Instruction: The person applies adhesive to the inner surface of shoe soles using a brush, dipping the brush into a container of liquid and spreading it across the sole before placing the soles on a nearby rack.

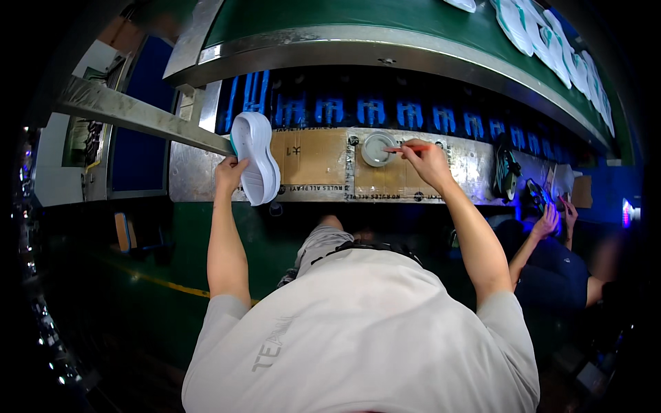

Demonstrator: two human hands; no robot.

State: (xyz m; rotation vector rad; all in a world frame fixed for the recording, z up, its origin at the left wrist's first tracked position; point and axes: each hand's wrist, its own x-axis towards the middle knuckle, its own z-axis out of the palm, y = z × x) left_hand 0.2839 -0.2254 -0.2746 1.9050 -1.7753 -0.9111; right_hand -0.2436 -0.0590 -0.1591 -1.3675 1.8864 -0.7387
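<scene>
A white shoe sole (pixel 256 155) with a teal patch on its side is held upright at the left. My left hand (pixel 231 173) is closed on its left edge. My right hand (pixel 428 164) pinches a thin red-handled brush (pixel 398 149). The brush's tip reaches into a round white bowl (pixel 378 149) of pale liquid; the bristles themselves are too small to make out. Under the bowl lies a flattened cardboard sheet (pixel 313 155) taped onto the metal bench.
A green conveyor belt (pixel 289 19) with a metal rim (pixel 385 49) runs above, carrying several white soles (pixel 544 41) at right. Blue brackets (pixel 370 110) line the space beneath. A metal bar (pixel 138 110) crosses at left. A co-worker's hands (pixel 547 220) work at right beside a dark shoe (pixel 507 172).
</scene>
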